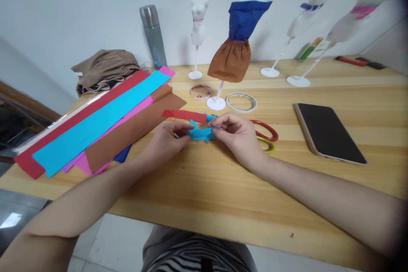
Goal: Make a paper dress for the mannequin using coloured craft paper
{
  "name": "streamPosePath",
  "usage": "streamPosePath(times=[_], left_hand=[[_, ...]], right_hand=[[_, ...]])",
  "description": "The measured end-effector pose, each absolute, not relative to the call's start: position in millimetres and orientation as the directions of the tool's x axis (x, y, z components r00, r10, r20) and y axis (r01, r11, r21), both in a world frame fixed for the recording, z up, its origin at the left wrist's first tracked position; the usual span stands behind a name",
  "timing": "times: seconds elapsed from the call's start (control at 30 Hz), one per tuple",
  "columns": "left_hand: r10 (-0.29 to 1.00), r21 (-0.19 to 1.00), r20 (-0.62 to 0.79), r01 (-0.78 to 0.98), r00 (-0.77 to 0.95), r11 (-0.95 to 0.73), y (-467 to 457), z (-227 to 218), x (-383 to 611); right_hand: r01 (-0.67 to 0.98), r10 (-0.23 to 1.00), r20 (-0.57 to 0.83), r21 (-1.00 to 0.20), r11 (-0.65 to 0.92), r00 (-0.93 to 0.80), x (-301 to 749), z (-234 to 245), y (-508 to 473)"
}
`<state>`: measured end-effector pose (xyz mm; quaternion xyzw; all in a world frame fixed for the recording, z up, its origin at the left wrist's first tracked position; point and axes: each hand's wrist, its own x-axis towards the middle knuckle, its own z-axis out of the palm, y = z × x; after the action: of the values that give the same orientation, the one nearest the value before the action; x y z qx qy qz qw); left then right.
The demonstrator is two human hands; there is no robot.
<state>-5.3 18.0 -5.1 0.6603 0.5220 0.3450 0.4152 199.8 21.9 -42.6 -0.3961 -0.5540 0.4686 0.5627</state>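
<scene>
Both hands meet over the middle of the wooden table (223, 187). My left hand (167, 138) and my right hand (237, 134) each pinch one end of a small crumpled piece of light-blue paper (201, 134), holding it just above the tabletop. A red paper strip (185, 115) lies flat just behind the hands. Scissors with a red and a yellow handle (267, 136) lie partly hidden behind my right hand.
Long paper strips (95, 125) in red, blue, pink and brown lie at the left. Behind stand a mannequin in a blue and brown paper dress (237, 46), a bare mannequin (198, 21), tape rolls (241, 102), a flask (153, 36) and folded cloth (105, 68). A phone (328, 131) lies at right.
</scene>
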Motion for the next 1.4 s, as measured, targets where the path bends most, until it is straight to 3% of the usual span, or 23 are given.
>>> streamPosePath(times=[0.13, 0.27, 0.37, 0.73, 0.83, 1.03, 1.17, 1.4], left_hand=[[0.956, 0.787, 0.15, 0.555, 0.252, -0.269, 13, -4, -6], [0.932, 0.717, 0.135, 0.617, 0.336, -0.326, 7, 4, -6], [0.917, 0.707, 0.117, 0.617, 0.38, -0.346, 2, 8, -5], [0.864, 0.64, 0.33, 0.582, 0.381, -0.502, 0, 3, -6], [0.865, 0.615, 0.327, 0.61, 0.38, -0.5, -2, 2, -4], [0.901, 0.715, 0.26, 0.558, 0.347, -0.421, -4, 1, 2], [0.896, 0.722, 0.247, 0.546, 0.368, -0.424, -5, 4, 2], [0.859, 0.553, 0.342, 0.657, 0.382, -0.512, -6, 6, 3]], right_hand=[[0.072, 0.924, 0.383, -0.921, 0.383, -0.019, 199, -41, 16], [0.212, 0.844, 0.533, -0.82, 0.532, -0.057, 198, -36, 8], [0.226, 0.805, 0.59, -0.777, 0.588, -0.067, 198, -34, 6], [0.208, 0.821, 0.567, -0.797, 0.567, -0.066, 197, -36, 7], [0.205, 0.813, 0.577, -0.789, 0.58, -0.078, 197, -36, 6], [0.201, 0.811, 0.58, -0.788, 0.581, -0.072, 198, -37, 6], [0.193, 0.814, 0.577, -0.793, 0.578, -0.067, 198, -37, 8], [0.21, 0.802, 0.592, -0.777, 0.594, -0.081, 196, -35, 5]])
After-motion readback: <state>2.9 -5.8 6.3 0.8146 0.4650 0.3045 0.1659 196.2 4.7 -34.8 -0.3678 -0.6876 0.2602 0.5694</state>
